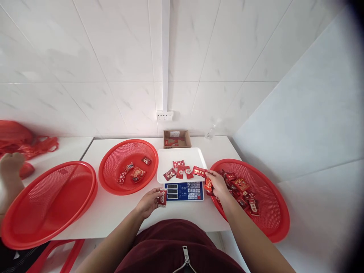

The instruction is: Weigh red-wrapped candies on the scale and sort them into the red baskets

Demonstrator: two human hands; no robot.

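Note:
My left hand [149, 203] pinches a dark red packet [162, 198] just left of the scale's blue keypad [184, 191]. Between the fingers of my right hand [217, 182] are a long red packet [199, 171] over the right side of the white tray [182, 154], and an orange-red packet [208, 184] below it. Several small red packets lie on the tray, among them a dark red one [170, 174]. The right red basket [273, 212], beside my right hand, holds a pile of red packets [241, 185]. In the middle red basket [113, 155] are several packets.
Another red basket [48, 201] stands at the left. Behind the scale is a small cardboard box [184, 141] with red packets; a clear plastic item [210, 132] is near the wall. Red bags [17, 136] and another person's arm [10, 178] show at the far left.

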